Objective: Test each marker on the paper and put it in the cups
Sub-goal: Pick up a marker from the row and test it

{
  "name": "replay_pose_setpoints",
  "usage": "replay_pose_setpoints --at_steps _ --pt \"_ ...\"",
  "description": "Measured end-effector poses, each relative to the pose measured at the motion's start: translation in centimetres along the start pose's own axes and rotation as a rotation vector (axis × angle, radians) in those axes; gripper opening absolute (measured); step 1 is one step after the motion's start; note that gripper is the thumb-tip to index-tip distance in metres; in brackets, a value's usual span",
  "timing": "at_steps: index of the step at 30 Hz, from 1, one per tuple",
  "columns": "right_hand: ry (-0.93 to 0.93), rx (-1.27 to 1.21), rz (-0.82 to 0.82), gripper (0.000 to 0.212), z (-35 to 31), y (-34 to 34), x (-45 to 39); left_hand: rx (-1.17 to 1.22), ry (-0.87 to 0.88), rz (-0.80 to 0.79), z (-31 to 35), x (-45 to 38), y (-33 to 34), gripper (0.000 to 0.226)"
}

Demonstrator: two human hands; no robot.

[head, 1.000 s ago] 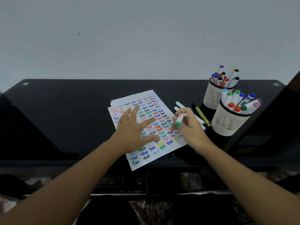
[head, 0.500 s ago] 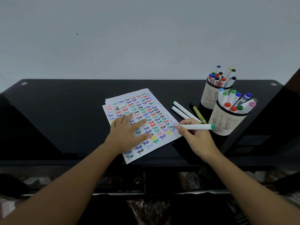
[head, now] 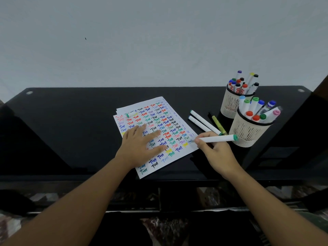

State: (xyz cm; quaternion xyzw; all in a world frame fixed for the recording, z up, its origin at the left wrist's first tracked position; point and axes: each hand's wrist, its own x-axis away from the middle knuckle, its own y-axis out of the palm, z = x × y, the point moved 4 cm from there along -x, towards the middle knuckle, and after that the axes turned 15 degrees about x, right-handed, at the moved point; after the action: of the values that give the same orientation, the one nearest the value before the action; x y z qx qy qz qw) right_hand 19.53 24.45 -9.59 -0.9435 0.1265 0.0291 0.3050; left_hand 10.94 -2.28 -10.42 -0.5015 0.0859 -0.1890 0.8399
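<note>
a: head view only on my feed. the left hand (head: 140,144) lies flat with fingers spread on the white sheet of paper covered in coloured "test" marks (head: 156,134), pressing it to the glossy black table (head: 71,121). nothing is gripped there.

b: and the right?

a: the right hand (head: 215,153) pinches a white marker with a green end (head: 215,139) between thumb and fingers. the marker lies nearly level, its tip at the paper's right edge. i can't make out the tip itself; it's tiny and partly behind the thumb, so i can't tell if it touches.

b: where are the cups?

a: two cream slotted plastic cups at the right. the near cup (head: 248,132) is just beside the marker's green end, and the far cup (head: 230,103) stands behind it, both full of markers standing cap up. the near cup hides part of the far one's base.

b: anything loose?

a: two white markers (head: 204,122) and a yellow-green crayon-like stick (head: 219,125) lie on the table between paper and cups; their near ends vanish behind the right hand's fingers. a small green-and-white cap (head: 130,114) lies on the paper's far left corner. there seem to be more sheets under the top one, only their edges showing. the label on the yellow-green stick is too blurred to read.
</note>
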Motion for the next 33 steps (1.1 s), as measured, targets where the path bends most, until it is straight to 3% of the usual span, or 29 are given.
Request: replay_pose_setpoints --at_steps 8,15,33 --pt "0.036 0.104 -0.005 0.009 -0.03 0.10 0.12 -0.010 -0.010 -0.011 0.14 0.08 -0.03 0.085" --pt "0.048 0.124 -0.030 0.010 0.02 0.10 0.38 -0.024 -0.011 -0.012 0.04 0.02 -0.06 0.099" --pt "0.028 0.193 -0.033 0.009 -0.07 0.03 0.29 -0.022 0.001 0.013 -0.29 -0.28 0.18 0.094"
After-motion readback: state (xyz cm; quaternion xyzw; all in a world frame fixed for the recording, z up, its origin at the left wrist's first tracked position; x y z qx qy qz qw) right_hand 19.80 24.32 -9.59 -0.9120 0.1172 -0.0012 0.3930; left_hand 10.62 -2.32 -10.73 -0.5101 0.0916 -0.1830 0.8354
